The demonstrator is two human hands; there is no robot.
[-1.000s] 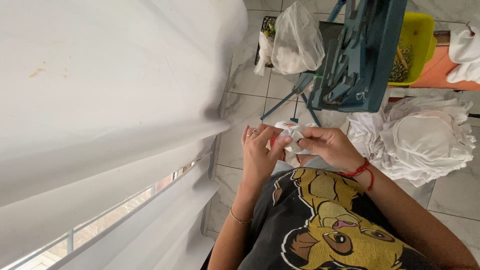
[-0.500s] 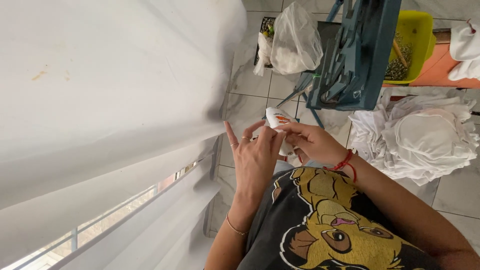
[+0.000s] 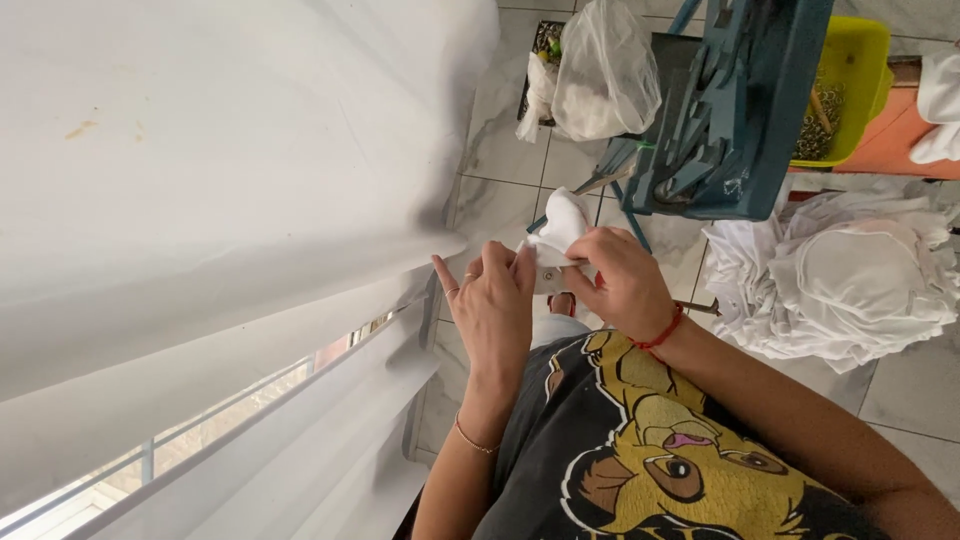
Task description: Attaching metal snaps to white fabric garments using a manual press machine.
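Head view shows both hands raised before the chest over the tiled floor [image 3: 500, 140]. A small white cloth piece [image 3: 558, 228], crumpled and soft, bunches up between them. Left hand [image 3: 495, 305] pinches its lower edge, index finger loose; right hand [image 3: 622, 280] grips it with closed fingers beside white curtain [image 3: 200, 180].

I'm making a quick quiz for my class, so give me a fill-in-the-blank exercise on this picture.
1. Both hands hold a small piece of ____ cloth.
2. The right hand has a ____ string at its wrist.
3. The tub behind the blue frame is ____.
4. The pile of white fabric lies on the ____ floor.

Missing words: white; red; yellow; tiled
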